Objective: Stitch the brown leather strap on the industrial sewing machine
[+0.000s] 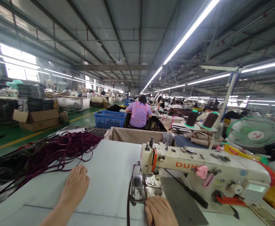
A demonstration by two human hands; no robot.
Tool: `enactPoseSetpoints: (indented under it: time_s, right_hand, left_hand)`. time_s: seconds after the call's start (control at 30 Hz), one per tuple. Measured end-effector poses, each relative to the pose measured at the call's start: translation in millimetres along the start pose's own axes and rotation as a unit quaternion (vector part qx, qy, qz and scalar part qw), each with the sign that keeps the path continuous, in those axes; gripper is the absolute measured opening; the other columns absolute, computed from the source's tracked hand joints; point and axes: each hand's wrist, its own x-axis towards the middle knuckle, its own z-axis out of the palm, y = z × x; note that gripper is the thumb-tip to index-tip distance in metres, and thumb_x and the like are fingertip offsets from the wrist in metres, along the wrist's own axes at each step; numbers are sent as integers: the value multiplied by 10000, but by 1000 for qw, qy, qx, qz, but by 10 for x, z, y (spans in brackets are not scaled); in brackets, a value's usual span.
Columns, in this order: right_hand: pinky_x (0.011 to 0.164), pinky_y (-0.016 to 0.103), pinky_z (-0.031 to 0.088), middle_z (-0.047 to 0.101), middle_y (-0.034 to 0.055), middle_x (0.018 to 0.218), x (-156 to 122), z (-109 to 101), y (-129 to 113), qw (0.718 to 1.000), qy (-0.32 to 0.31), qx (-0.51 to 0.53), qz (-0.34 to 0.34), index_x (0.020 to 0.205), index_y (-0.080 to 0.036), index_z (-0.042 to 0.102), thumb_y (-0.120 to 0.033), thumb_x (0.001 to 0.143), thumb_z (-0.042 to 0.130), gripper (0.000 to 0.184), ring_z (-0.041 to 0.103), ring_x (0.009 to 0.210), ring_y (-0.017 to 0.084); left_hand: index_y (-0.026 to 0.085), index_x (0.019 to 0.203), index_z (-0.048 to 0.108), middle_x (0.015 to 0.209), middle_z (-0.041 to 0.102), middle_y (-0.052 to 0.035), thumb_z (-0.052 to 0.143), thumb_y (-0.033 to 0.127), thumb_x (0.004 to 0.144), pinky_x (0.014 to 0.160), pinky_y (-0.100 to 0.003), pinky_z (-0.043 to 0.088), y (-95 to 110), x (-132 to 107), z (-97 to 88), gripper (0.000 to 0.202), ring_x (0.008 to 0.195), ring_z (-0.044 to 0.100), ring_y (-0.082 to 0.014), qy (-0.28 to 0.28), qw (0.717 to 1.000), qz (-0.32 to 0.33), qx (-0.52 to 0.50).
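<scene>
My left hand (77,183) rests on the white tabletop (111,175) with its fingers curled together. Whatever is under its fingertips, if anything, is hidden. Just beyond it lies a tangled heap of long, thin maroon strips (64,147). At the sewing machine (186,160), my right hand (161,211) is low in front of the needle plate (152,181), fingers together on a narrow dark maroon strip (145,190). That strip runs from below the presser foot to the fingers. Another length of dark strip (128,201) hangs down left of the plate.
Ruler markings (99,218) line the table's near edge. Behind the table stand a fabric-lined bin (132,135) and a blue crate (110,119). A co-worker in purple (140,113) sits ahead. Thread cones (191,118) and a green fan (254,131) are on the right.
</scene>
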Motion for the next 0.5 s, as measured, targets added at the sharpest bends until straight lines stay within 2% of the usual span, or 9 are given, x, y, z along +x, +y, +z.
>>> enactPoseSetpoints:
  time_s: [0.13, 0.33, 0.5]
  right_hand:
    - [921, 315, 510, 790, -3, 970, -36, 60, 52, 1000, 20, -8, -19, 1005, -231, 697, -134, 1046, 400, 316, 740, 847, 153]
    - [987, 318, 507, 790, 2, 1045, -172, 125, 139, 1000, -19, 2, -24, 1085, -232, 701, -130, 1028, 456, 271, 748, 915, 159]
    - [964, 304, 527, 792, 7, 1027, -164, 126, 156, 999, -21, -3, -37, 1086, -232, 702, -135, 1027, 442, 284, 752, 897, 157]
  left_hand:
    - [151, 993, 618, 1087, 611, -123, 423, 128, 921, 1079, -426, 390, 29, -8, -45, 210, 1081, 563, -285, -4, 1000, -10, 7]
    - [146, 1016, 616, 1106, 609, -126, 421, 133, 921, 1084, -419, 393, 62, -16, -92, 217, 1127, 549, -288, -3, 1000, -21, 2]
    - [147, 1003, 606, 1098, 598, -127, 414, 142, 908, 1068, -423, 400, 62, -19, -95, 214, 1092, 555, -279, -22, 999, -22, -12]
